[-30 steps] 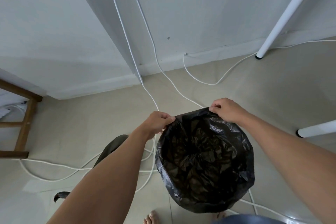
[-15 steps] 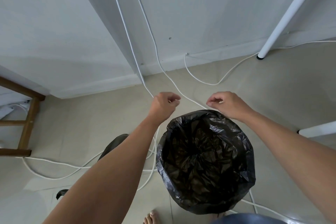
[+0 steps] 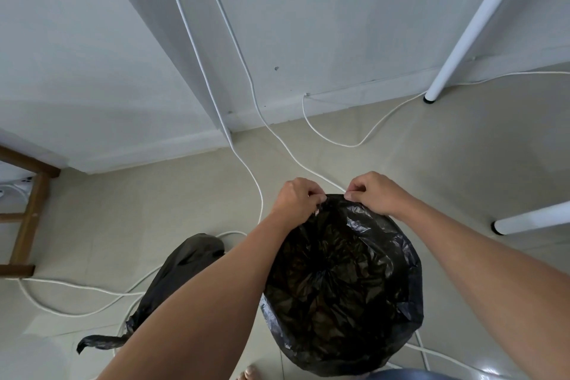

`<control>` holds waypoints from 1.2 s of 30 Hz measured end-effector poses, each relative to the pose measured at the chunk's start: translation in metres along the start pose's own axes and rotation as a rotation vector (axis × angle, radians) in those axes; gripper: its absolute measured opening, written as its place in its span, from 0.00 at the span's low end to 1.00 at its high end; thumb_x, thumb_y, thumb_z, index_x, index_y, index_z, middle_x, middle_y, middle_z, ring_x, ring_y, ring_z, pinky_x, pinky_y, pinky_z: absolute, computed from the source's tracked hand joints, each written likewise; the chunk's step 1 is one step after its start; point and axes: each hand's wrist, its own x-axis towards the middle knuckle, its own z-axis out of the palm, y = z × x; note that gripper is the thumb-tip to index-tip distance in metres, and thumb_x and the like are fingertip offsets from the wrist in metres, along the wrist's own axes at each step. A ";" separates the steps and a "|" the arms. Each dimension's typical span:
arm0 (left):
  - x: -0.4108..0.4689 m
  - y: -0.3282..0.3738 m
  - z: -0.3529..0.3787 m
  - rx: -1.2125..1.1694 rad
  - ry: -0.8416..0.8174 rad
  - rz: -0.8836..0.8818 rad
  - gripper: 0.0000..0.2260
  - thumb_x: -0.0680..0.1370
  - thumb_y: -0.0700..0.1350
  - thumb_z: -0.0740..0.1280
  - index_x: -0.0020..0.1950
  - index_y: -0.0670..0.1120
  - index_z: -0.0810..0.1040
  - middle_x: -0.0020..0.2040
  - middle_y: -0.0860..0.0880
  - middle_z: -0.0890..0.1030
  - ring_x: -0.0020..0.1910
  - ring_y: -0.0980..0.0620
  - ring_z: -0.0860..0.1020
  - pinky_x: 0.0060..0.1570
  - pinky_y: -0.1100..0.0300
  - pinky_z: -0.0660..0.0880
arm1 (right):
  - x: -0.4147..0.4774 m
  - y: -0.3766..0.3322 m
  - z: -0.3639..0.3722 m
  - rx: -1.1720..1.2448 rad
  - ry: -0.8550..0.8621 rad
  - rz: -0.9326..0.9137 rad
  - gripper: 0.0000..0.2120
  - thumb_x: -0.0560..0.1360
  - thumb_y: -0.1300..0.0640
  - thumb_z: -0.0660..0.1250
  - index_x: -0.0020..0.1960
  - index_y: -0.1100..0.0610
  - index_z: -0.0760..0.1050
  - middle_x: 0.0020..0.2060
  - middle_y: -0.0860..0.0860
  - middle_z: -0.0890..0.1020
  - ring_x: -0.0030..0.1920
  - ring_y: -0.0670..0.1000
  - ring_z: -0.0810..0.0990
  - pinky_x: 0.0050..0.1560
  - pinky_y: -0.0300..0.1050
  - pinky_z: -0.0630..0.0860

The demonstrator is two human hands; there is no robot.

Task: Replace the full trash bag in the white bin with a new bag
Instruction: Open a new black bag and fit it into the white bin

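A new black trash bag (image 3: pixel 342 284) lines the bin on the floor below me, its edge folded down over the rim so the white bin itself is hidden. At the far side of the rim my left hand (image 3: pixel 297 199) pinches the bag's edge. My right hand (image 3: pixel 374 193) pinches the same edge close beside it. The full tied black bag (image 3: pixel 182 268) lies on the floor to the left, partly behind my left forearm.
White cables (image 3: pixel 256 185) trail over the tiled floor around the bin and up the wall. Two white furniture legs (image 3: pixel 462 40) stand to the right. A wooden frame (image 3: pixel 26 225) is at the left edge. My toes (image 3: pixel 249 373) show at the bottom.
Both hands let go of the bag's edge and lifted half a second ago. Now they are back down, closer together, pinching the far edge of the bag.
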 end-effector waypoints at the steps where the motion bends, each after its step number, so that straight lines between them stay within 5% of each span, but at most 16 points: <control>1: 0.001 -0.001 0.000 -0.037 -0.005 -0.021 0.06 0.77 0.45 0.68 0.45 0.47 0.84 0.39 0.53 0.81 0.38 0.57 0.77 0.36 0.67 0.69 | 0.000 0.001 0.000 0.047 0.008 0.006 0.06 0.75 0.53 0.69 0.44 0.54 0.82 0.41 0.50 0.84 0.45 0.51 0.82 0.48 0.46 0.75; 5: 0.009 -0.004 0.006 -0.094 -0.025 -0.071 0.07 0.78 0.45 0.67 0.43 0.46 0.83 0.35 0.54 0.78 0.37 0.54 0.77 0.33 0.66 0.68 | 0.002 0.001 0.004 0.163 0.010 0.055 0.07 0.77 0.54 0.67 0.44 0.56 0.81 0.43 0.53 0.84 0.46 0.53 0.81 0.49 0.47 0.75; 10: 0.015 -0.005 0.008 -0.230 0.000 -0.212 0.05 0.72 0.43 0.73 0.46 0.46 0.79 0.42 0.47 0.79 0.37 0.50 0.77 0.33 0.61 0.71 | 0.005 0.003 0.009 0.280 0.001 0.160 0.02 0.76 0.57 0.68 0.44 0.54 0.78 0.44 0.54 0.81 0.44 0.52 0.78 0.46 0.45 0.74; 14: 0.015 -0.007 0.006 -0.220 -0.035 -0.243 0.04 0.70 0.39 0.73 0.38 0.47 0.81 0.37 0.48 0.79 0.33 0.52 0.76 0.34 0.61 0.74 | 0.004 0.005 0.012 0.236 -0.050 0.188 0.02 0.74 0.56 0.70 0.45 0.54 0.77 0.44 0.54 0.81 0.39 0.51 0.77 0.38 0.43 0.72; 17: 0.012 -0.012 0.004 -0.198 -0.060 -0.179 0.08 0.71 0.37 0.70 0.38 0.49 0.83 0.36 0.50 0.80 0.34 0.53 0.77 0.34 0.64 0.74 | 0.001 0.007 0.012 0.197 -0.026 0.122 0.03 0.74 0.55 0.69 0.41 0.52 0.78 0.41 0.50 0.82 0.41 0.52 0.79 0.41 0.43 0.72; 21: 0.002 -0.016 -0.004 -0.167 -0.124 -0.032 0.03 0.70 0.46 0.73 0.42 0.52 0.86 0.39 0.56 0.85 0.41 0.59 0.81 0.42 0.67 0.76 | -0.011 0.011 0.004 0.156 -0.018 0.058 0.14 0.64 0.38 0.74 0.37 0.49 0.81 0.35 0.45 0.84 0.39 0.45 0.82 0.42 0.41 0.75; 24: -0.001 -0.022 -0.005 0.003 -0.197 -0.018 0.07 0.68 0.47 0.77 0.44 0.49 0.86 0.39 0.54 0.83 0.42 0.54 0.81 0.40 0.65 0.74 | -0.018 0.018 0.006 0.018 -0.092 0.026 0.11 0.61 0.48 0.80 0.37 0.48 0.79 0.37 0.45 0.83 0.40 0.46 0.82 0.41 0.39 0.75; 29: -0.009 -0.026 0.001 0.049 -0.053 -0.066 0.03 0.71 0.44 0.74 0.41 0.49 0.81 0.40 0.50 0.81 0.40 0.51 0.79 0.37 0.62 0.72 | -0.011 0.009 0.010 -0.046 -0.038 -0.040 0.09 0.67 0.58 0.76 0.41 0.47 0.79 0.40 0.46 0.82 0.43 0.48 0.81 0.44 0.39 0.75; 36: -0.017 -0.064 -0.014 -0.025 0.098 -0.217 0.07 0.69 0.49 0.75 0.41 0.48 0.80 0.38 0.51 0.80 0.39 0.50 0.79 0.36 0.61 0.74 | -0.003 0.003 0.000 -0.026 0.133 -0.104 0.15 0.71 0.49 0.73 0.56 0.50 0.78 0.50 0.44 0.80 0.52 0.46 0.78 0.52 0.40 0.72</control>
